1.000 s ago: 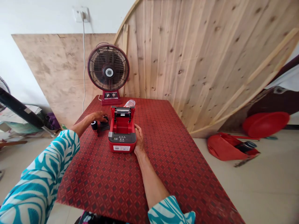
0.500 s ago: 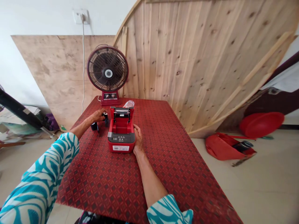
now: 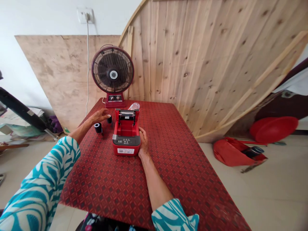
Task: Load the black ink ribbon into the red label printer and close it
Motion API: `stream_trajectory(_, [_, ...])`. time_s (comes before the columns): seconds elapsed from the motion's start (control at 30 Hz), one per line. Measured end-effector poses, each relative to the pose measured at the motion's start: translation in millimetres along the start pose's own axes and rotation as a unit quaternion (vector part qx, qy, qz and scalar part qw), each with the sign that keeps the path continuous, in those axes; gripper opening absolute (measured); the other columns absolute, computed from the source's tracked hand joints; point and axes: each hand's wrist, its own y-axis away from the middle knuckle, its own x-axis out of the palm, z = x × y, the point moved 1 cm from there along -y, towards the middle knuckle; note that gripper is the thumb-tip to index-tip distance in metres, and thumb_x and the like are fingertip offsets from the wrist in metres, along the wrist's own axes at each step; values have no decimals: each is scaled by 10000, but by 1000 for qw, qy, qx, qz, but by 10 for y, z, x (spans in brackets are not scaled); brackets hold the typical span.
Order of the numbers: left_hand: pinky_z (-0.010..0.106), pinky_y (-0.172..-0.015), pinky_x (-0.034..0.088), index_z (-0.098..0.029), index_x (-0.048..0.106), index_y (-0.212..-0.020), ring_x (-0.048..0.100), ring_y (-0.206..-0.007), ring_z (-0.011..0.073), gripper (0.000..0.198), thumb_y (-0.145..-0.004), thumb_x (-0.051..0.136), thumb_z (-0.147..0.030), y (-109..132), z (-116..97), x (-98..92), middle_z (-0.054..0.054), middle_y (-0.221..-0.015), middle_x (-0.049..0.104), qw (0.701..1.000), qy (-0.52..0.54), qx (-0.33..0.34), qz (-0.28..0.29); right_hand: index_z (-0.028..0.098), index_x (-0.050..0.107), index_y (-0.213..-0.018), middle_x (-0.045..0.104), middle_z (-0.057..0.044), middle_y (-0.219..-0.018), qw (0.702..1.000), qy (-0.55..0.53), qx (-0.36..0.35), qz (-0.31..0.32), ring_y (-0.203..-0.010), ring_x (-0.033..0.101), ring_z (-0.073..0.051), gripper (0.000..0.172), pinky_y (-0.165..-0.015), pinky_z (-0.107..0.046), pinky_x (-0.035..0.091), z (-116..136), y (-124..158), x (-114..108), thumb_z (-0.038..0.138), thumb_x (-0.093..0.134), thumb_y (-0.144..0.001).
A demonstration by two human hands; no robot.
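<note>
A red and dark grey label printer (image 3: pixel 126 147) stands on the table with its lid raised, the red bay inside exposed. My right hand (image 3: pixel 143 143) is against the printer's right side, gripping it along the edge. Left of the printer, two small black rolls stand upright: a nearer roll (image 3: pixel 98 127) with a light ring on top, and a farther roll (image 3: pixel 109 119). Just above and beside the farther roll is my left hand (image 3: pixel 99 116), its fingers stretched out and nothing seen in them.
The table (image 3: pixel 173 166) has a red patterned cover. At its back stand a maroon fan (image 3: pixel 113 74) and a clear plastic bottle (image 3: pixel 134 106) lying behind the printer. A power cord (image 3: pixel 87 67) runs down the wall. Right on the floor are a red bag (image 3: pixel 223 152) and a red basin (image 3: pixel 274 129).
My left hand has let go of the farther black roll and lifted slightly up, its fingers straightening. That roll now stands on the table. My right hand stays on the printer.
</note>
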Motion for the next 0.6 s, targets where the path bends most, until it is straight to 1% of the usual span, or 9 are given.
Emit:
stream_trajectory(0.1, [467,-999,467,-174,604,-1188,641,-1115,296,574,-700,627,-476,291,194,-233,126,-1188,696,993,103,-33,-43,229,630,-1087,688,-50,-1125,1000,-1,4,-1,-1016,614,-213,474,-865,-346,469,1,2,7,532,611,-723])
stream_trajectory(0.17, [489,-1005,464,-173,625,-1143,634,-1137,318,560,-675,635,-480,540,339,-332,139,-1194,697,987,143,-53,-54,232,637,-1084,695,-42,-1108,1000,-2,5,-2,-984,620,-201,460,-827,-327,474,-7,-2,10,527,605,-733])
stream_trajectory(0.2, [492,-994,475,-173,627,-1134,620,-1161,332,581,-639,673,-474,659,399,-342,149,-1208,691,986,147,-63,-42,233,641,-1084,700,-38,-1096,1000,-1,3,-4,-966,624,-195,454,-813,-319,476,-13,-7,10,523,604,-737])
stream_trajectory(0.23, [493,-980,488,-173,621,-1129,607,-1179,345,616,-594,719,-461,766,446,-323,157,-1227,680,986,150,-72,-25,235,644,-1088,706,-33,-1081,1000,3,-1,-5,-946,629,-190,451,-800,-314,479,-20,-12,9,521,602,-741])
stream_trajectory(0.3, [478,-995,484,-172,597,-1134,598,-1193,340,675,-544,764,-451,918,492,-221,163,-1248,665,984,161,-68,-23,238,647,-1105,721,-24,-1039,1000,14,-8,-10,-892,640,-181,457,-767,-307,487,-35,-25,6,523,591,-752])
stream_trajectory(0.37, [470,-1023,466,-174,573,-1132,599,-1191,319,675,-551,773,-454,983,484,-76,153,-1242,664,985,161,-56,-42,240,644,-1126,732,-16,-993,1000,25,-9,-8,-834,647,-176,467,-731,-305,494,-47,-35,4,528,574,-764])
stream_trajectory(0.47, [476,-1020,466,-178,574,-1038,630,-1127,302,602,-564,772,-491,980,416,95,125,-1130,698,986,137,-45,-82,234,650,-1101,734,-14,-961,1000,26,-8,-8,-791,646,-171,451,-709,-301,494,-50,-39,5,521,581,-760])
stream_trajectory(0.53, [467,-976,494,-183,578,-974,656,-1058,292,567,-562,777,-519,977,344,129,100,-1030,710,986,124,-44,-100,228,654,-1074,729,-18,-968,1000,13,-8,-10,-795,643,-169,439,-723,-302,492,-47,-37,8,513,600,-744])
stream_trajectory(0.6, [444,-895,534,-180,583,-978,680,-956,276,577,-576,775,-548,1007,233,93,75,-936,710,984,138,-42,-103,226,654,-1064,726,-23,-982,1000,0,-5,-9,-810,640,-171,441,-741,-306,491,-51,-39,13,511,615,-730])
